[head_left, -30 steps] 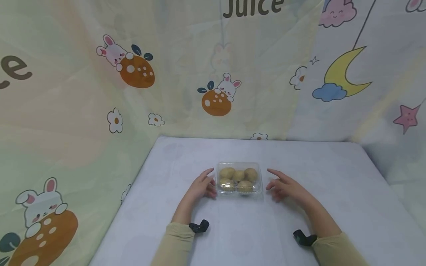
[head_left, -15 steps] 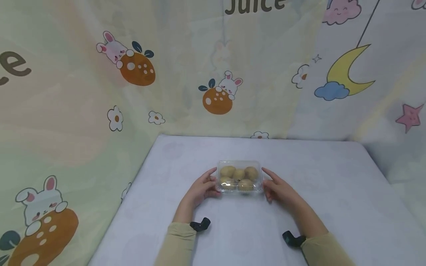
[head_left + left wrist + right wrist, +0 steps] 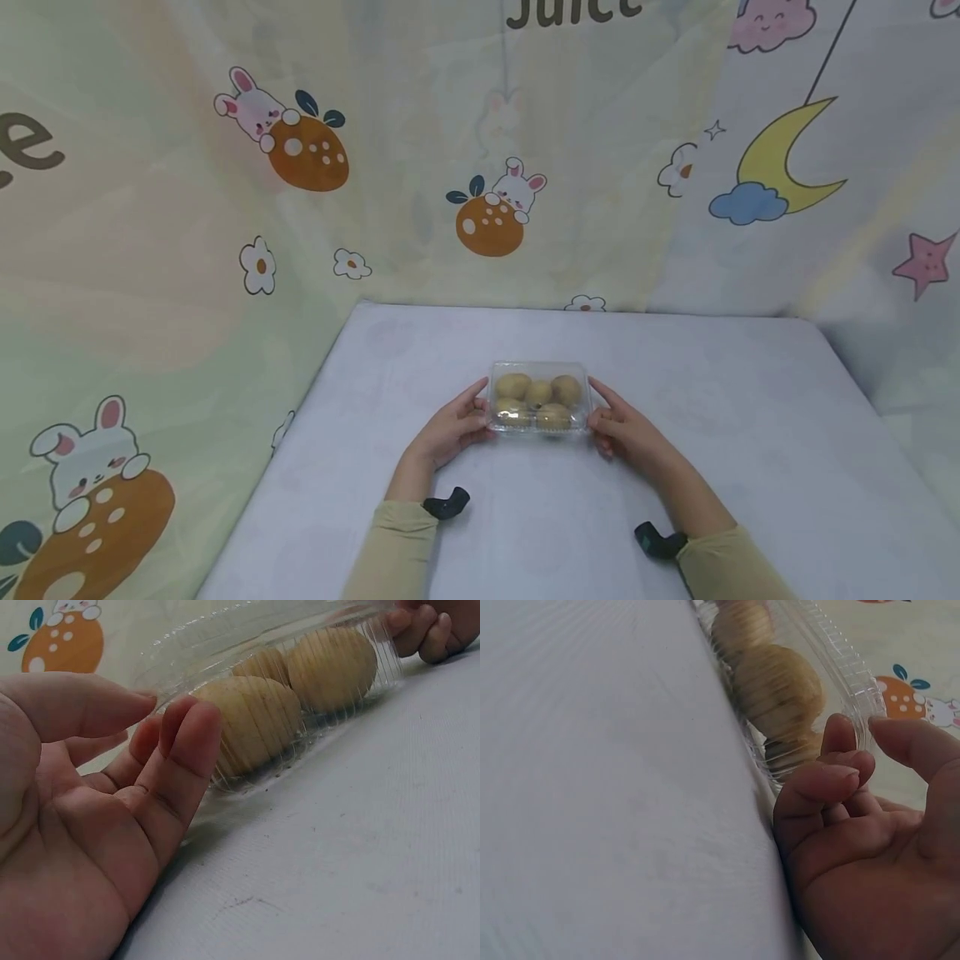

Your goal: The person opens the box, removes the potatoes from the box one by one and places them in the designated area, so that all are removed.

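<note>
A clear plastic clamshell box point(image 3: 540, 367) sits closed on the white table, holding several yellow-brown, potato-like oval pieces point(image 3: 553, 417). My left hand point(image 3: 448, 427) grips its left end; in the left wrist view, the thumb point(image 3: 112, 709) lies at the rim with curled fingers point(image 3: 196, 739) below it. On the opposite end, my right hand point(image 3: 632, 429) pinches the rim, its thumb point(image 3: 900, 739) facing bent fingers point(image 3: 817, 787) in the right wrist view. Part of each hand's far fingers is hidden behind the nearer ones.
White cloth covers the table point(image 3: 555, 508). Behind it and along both sides hangs a printed curtain point(image 3: 405, 167) with rabbits, flowers and a moon. A black wrist camera point(image 3: 447, 503) is on the left wrist, another point(image 3: 660, 542) on the right.
Both hands have come inward from beside the box and taken hold of its two ends; the right hand moved left the most. The box stays about where it was.
</note>
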Available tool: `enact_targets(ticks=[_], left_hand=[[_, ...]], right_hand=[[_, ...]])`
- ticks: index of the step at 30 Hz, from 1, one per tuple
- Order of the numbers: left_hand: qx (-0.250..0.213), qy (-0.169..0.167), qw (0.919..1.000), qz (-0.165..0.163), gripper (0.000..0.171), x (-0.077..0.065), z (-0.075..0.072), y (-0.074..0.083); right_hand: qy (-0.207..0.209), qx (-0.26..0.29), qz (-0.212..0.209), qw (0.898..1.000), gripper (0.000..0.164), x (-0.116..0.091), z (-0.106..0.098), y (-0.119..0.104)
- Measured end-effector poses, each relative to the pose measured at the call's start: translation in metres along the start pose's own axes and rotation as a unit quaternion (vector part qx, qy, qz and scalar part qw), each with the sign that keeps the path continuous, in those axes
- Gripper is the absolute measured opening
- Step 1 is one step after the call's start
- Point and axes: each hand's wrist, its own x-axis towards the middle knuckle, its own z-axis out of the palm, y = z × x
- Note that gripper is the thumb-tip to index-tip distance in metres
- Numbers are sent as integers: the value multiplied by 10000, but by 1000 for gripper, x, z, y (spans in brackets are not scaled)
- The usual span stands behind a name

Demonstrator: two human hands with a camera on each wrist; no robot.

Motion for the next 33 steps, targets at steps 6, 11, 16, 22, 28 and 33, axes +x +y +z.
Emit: enact_targets(ticks=[6,11,16,22,28,33], left_hand=[[63,-64,10000,-15,78,-2,1,3],[111,-170,9998,76,80,-1,1,3],[69,-314,9994,130,80,-2,0,4],[35,-194,9998,49,82,-3,3,6],[48,-88,9999,61,86,-2,5,5],[98,78,9999,76,80,0,6,3]], right_hand=[[-164,10,-66,9998,82,-1,0,1],[-226,121,-95,9996,82,-1,-1,3],[-347,277,-190,9988,82,-1,-2,4],[-523,529,-257,9969,82,-1,-2,5],[-561,595,-281,9963,84,0,-3,6],[-472,484,-254,9974,84,0,-3,7]])
